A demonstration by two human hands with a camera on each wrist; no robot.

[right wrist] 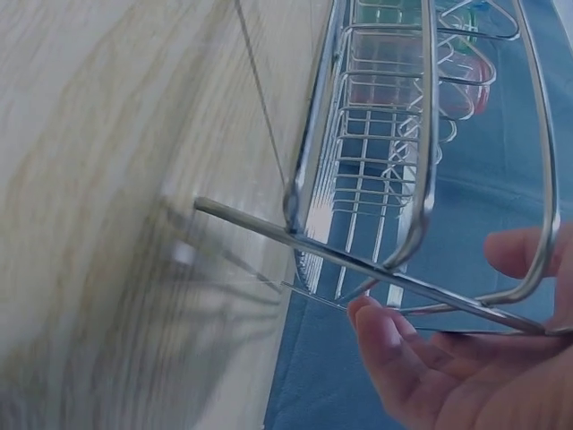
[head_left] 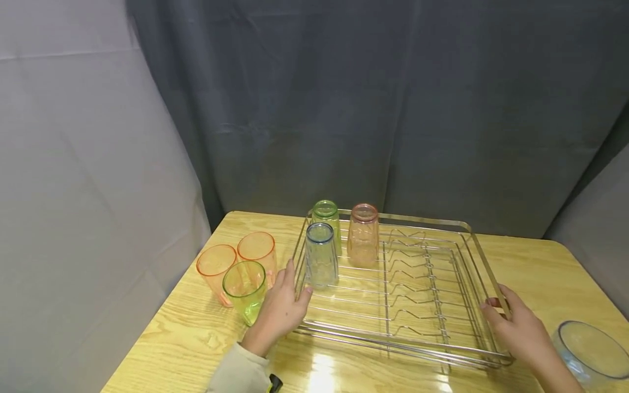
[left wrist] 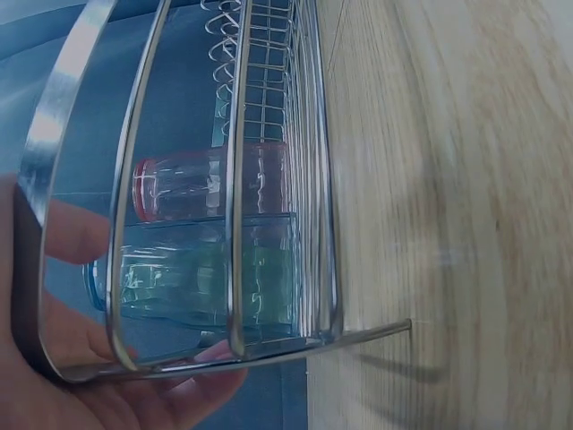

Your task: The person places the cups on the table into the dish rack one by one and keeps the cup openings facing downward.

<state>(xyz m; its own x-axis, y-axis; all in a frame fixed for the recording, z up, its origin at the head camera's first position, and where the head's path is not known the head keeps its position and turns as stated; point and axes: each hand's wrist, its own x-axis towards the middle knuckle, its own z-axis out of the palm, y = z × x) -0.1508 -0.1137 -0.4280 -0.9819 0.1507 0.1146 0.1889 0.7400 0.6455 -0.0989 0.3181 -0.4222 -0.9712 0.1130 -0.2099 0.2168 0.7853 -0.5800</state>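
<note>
A wire dish rack [head_left: 486, 267] lies across the table between both hands. My left hand [head_left: 281, 310] holds its left side, with thumb and fingers around the flat top rim [left wrist: 45, 134] in the left wrist view. On the right side, my right hand [head_left: 518, 325] grips the rim between thumb and fingers. Upside down in the rack's left part stand a blue glass [head_left: 321, 265], a green glass [head_left: 325, 209] behind it and a pink glass [head_left: 363, 240]. The right part has a row of bent wire dividers [head_left: 407, 273]. A rack foot [right wrist: 210, 208] shows close over the wood.
Left of the rack, two orange glasses [head_left: 216, 267] and a green glass [head_left: 250, 305] stand upright, close together near my left hand. A clear blue glass [head_left: 589, 357] stands beside my right forearm. A dark curtain [head_left: 314, 109] hangs behind the table [head_left: 172, 327].
</note>
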